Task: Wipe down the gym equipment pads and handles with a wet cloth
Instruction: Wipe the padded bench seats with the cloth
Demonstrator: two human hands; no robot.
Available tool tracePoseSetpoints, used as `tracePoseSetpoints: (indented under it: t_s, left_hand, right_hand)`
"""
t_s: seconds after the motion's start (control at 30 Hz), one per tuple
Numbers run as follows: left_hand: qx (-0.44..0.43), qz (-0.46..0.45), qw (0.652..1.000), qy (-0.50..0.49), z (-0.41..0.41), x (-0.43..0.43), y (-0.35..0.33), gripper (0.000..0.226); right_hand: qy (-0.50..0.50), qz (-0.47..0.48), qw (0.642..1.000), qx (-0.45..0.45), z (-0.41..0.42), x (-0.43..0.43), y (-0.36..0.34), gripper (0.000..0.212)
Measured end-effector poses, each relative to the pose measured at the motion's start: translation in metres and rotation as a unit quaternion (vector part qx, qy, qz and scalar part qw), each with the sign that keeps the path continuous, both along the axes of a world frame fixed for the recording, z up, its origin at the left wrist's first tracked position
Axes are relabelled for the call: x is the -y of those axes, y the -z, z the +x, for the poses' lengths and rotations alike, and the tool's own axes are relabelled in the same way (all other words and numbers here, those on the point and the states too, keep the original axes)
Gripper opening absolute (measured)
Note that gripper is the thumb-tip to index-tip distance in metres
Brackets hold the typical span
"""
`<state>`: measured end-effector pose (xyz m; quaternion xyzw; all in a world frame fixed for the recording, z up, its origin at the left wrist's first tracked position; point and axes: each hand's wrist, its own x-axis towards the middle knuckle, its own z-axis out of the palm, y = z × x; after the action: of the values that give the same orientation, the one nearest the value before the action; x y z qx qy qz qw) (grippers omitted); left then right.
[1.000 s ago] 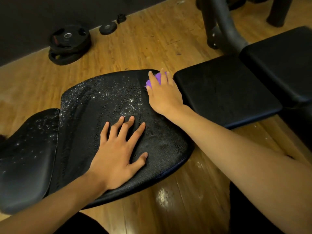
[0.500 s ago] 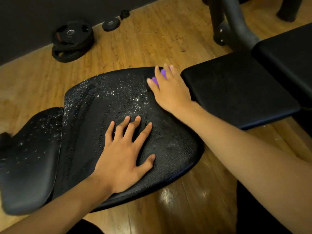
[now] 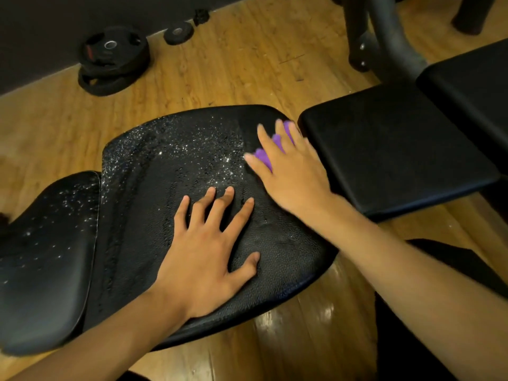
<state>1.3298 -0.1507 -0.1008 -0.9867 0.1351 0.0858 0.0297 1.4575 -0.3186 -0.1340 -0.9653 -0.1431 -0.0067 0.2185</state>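
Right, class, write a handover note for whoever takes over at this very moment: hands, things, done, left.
Left hand: flat, fingers spread, resting on the big pad.
Right hand: presses the purple cloth onto that pad's far right corner.
Done: its near right part seems wiped.
Left: droplets across its middle and on the side pad; bench pad at right looks dry.

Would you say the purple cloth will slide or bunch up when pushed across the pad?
Probably floppy: the cloth bulges between the fingers of the right hand. It likely glides easily, since droplets cover the pad. Likely light, fitting under one hand.
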Motion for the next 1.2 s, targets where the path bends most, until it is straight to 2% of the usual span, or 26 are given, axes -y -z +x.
tracePoseSetpoints:
  t_s: [0.07, 0.13, 0.23, 0.37, 0.47, 0.6, 0.67, 0.8, 0.9, 0.97, 1.13, 1.2]
  left_hand:
    - [0.000, 0.002, 1.000, -0.002, 0.001, -0.001, 0.001, 0.081]
    - [-0.003, 0.005, 1.000, 0.000, 0.000, -0.001, 0.001, 0.081]
    - [-0.005, 0.004, 1.000, 0.002, -0.001, -0.001, 0.000, 0.080]
    - [-0.003, 0.002, 1.000, 0.004, 0.000, -0.001, 0.000, 0.081]
    - [-0.001, 0.002, 1.000, 0.007, 0.001, -0.001, 0.000, 0.080]
    - [0.006, 0.002, 1.000, 0.006, 0.001, -0.001, 0.001, 0.080]
    - [0.008, -0.001, 1.000, 0.004, 0.002, -0.001, 0.001, 0.080]
    - [0.001, 0.003, 1.000, 0.004, 0.000, -0.001, 0.001, 0.081]
    - [-0.001, 0.000, 1.000, 0.006, 0.001, 0.000, 0.001, 0.081]
    - [0.001, -0.002, 1.000, 0.006, 0.002, 0.000, 0.000, 0.081]
    - [0.006, -0.002, 1.000, 0.005, 0.002, -0.001, 0.001, 0.079]
    - [0.011, -0.001, 1.000, 0.005, 0.001, 0.000, 0.002, 0.079]
  right_hand:
    - [0.010, -0.007, 1.000, -0.005, 0.054, -0.020, -0.003, 0.078]
    - [0.037, 0.019, 0.999, 0.007, 0.069, -0.025, -0.005, 0.074]
    - [0.054, 0.084, 0.995, 0.027, 0.009, -0.002, -0.009, 0.066]
    - [0.008, 0.079, 0.996, -0.036, -0.078, 0.037, -0.016, 0.088]
    - [-0.007, 0.022, 0.999, -0.027, -0.037, 0.027, -0.004, 0.074]
    - [0.027, 0.009, 0.998, -0.047, 0.063, -0.011, -0.002, 0.084]
    - [0.037, 0.030, 0.998, -0.049, 0.082, -0.016, -0.003, 0.082]
    - [0.063, 0.066, 0.995, -0.046, -0.005, 0.012, -0.003, 0.080]
    - [0.031, 0.052, 0.994, -0.094, -0.076, 0.038, -0.007, 0.082]
    - [0.004, 0.027, 0.996, -0.086, -0.057, 0.040, -0.004, 0.085]
    - [-0.031, 0.008, 0.995, -0.091, 0.068, -0.003, -0.006, 0.110]
    - [-0.035, 0.007, 0.997, -0.073, 0.076, -0.007, -0.005, 0.108]
